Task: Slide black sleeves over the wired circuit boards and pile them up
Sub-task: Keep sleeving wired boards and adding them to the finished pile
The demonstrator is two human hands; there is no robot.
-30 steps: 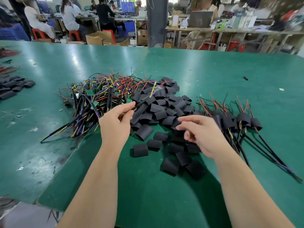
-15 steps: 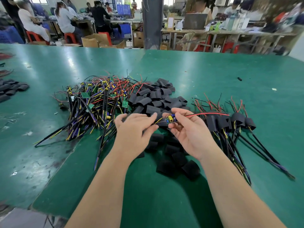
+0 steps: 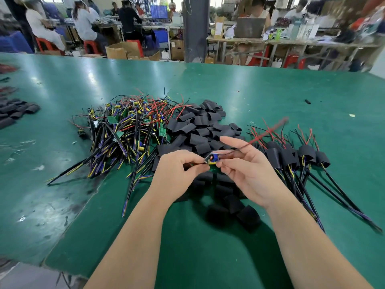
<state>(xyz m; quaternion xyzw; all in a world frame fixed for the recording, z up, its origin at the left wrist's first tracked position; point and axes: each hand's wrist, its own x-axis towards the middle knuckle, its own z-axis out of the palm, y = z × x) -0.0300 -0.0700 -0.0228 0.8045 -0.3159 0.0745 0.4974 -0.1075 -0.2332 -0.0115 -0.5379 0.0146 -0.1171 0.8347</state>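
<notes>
Both hands hold one small circuit board (image 3: 212, 159) above the green table. My left hand (image 3: 179, 174) pinches its left end between thumb and fingertips. My right hand (image 3: 248, 170) pinches its right end, upper fingers spread, and the board's red and black wires (image 3: 268, 132) trail up and to the right, blurred. A tangle of bare wired circuit boards (image 3: 127, 132) lies at left. Loose black sleeves (image 3: 200, 132) are heaped in the middle and under my hands. Sleeved boards (image 3: 295, 157) lie piled at right with cables running to the lower right.
More black sleeves (image 3: 14, 113) lie at the far left edge. A small black bit (image 3: 307, 101) sits on the green table (image 3: 229, 90) at back right. The table's near left corner drops off to the floor. People work at benches beyond.
My left hand pulled one board out of the tangle toward the middle; my right hand came off the sleeves and took its other end. The board's wires now swing up to the right.
</notes>
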